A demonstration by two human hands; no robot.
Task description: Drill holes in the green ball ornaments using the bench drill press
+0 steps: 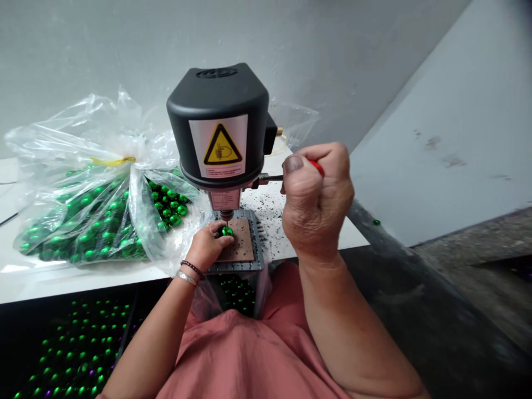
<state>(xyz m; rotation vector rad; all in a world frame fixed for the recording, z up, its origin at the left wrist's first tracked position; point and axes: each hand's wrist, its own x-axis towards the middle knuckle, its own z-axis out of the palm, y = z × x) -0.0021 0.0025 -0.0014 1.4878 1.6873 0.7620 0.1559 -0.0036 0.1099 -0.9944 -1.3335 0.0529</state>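
A black bench drill press (218, 100) with a yellow warning label stands in front of me. Under its chuck, a shiny green ball (227, 231) rests on a brown board (243, 244) over the grey slotted base (258, 249). My left hand (208, 244), with a beaded bracelet and a metal bangle at the wrist, pinches this ball from the left, close to the bit. Raised at the right of the machine, my right hand (318, 194) is wrapped round the lever handle; a bit of its red knob (318, 168) shows between the fingers.
Left of the press lies an open clear plastic bag (95, 199) full of green balls, with a yellow tie (113, 162). Dark shavings litter the white table (276, 244). More green balls (83, 343) fill a dark container below left, others a bag (236, 293) under the base.
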